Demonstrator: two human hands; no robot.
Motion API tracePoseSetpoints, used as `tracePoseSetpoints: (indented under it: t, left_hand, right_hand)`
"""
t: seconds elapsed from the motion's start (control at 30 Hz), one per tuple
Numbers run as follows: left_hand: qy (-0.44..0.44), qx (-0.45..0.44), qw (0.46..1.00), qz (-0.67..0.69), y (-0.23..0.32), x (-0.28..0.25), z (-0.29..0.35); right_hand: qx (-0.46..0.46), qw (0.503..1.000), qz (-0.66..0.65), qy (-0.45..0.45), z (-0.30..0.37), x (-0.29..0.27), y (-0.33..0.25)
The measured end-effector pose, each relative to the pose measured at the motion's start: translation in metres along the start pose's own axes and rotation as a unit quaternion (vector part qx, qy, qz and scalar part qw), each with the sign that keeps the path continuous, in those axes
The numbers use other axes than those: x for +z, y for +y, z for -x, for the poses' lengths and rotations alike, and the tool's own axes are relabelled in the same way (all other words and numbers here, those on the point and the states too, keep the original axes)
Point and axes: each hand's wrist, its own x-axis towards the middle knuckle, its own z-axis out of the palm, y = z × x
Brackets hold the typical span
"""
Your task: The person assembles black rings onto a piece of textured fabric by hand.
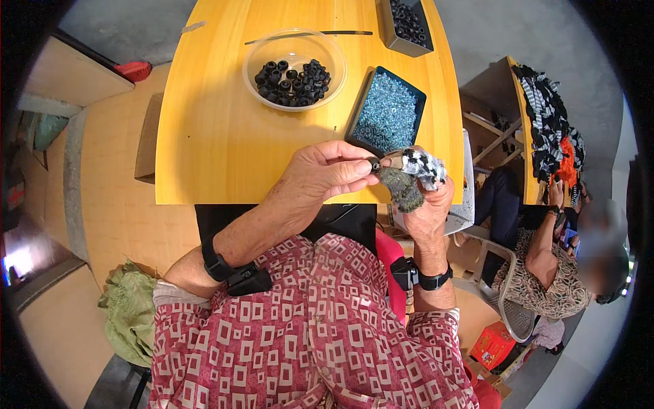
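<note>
Above the near edge of the table, my left hand (323,167) pinches a small black ring-shaped part (374,165) between thumb and forefinger. My right hand (431,208) meets it from the other side, its fingers closed, with bare fingertips close against the part. Around its digits are a black-and-white fabric wrap (424,168) and a fuzzy dark grey-green wrap (402,190). Whatever lies between the right fingertips is hidden. Just beyond the hands sits a dark teal tray (353,129) filled with small clear bluish rings (388,109).
A clear round bowl (338,51) holds several black parts (289,82). Behind it lies a thin dark strip (340,33). A grey bin (411,47) of black pieces stands far right on the yellow table (211,136). Another person (545,273) sits at right by a cloth-covered table.
</note>
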Motion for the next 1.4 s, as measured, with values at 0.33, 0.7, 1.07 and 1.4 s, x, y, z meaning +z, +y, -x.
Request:
tracePoseSetpoints:
  t: [0.33, 0.7, 1.07, 1.4]
  left_hand:
    - [0.002, 0.000, 1.000, 0.000, 0.001, -0.001, 0.002]
    - [0.017, -0.012, 0.999, 0.037, 0.001, -0.006, 0.001]
    - [0.015, 0.019, 1.000, 0.006, -0.002, -0.006, -0.002]
    - [0.011, -0.018, 0.999, -0.029, 0.006, -0.004, 0.000]
  right_hand:
    - [-0.024, 0.995, 0.093, 0.014, 0.001, 0.001, 0.001]
    - [-0.027, 0.994, 0.110, 0.009, 0.005, 0.001, -0.001]
    - [-0.049, 0.990, 0.130, 0.008, 0.002, 0.004, 0.001]
    - [-0.082, 0.987, 0.136, -0.004, 0.000, 0.005, 0.001]
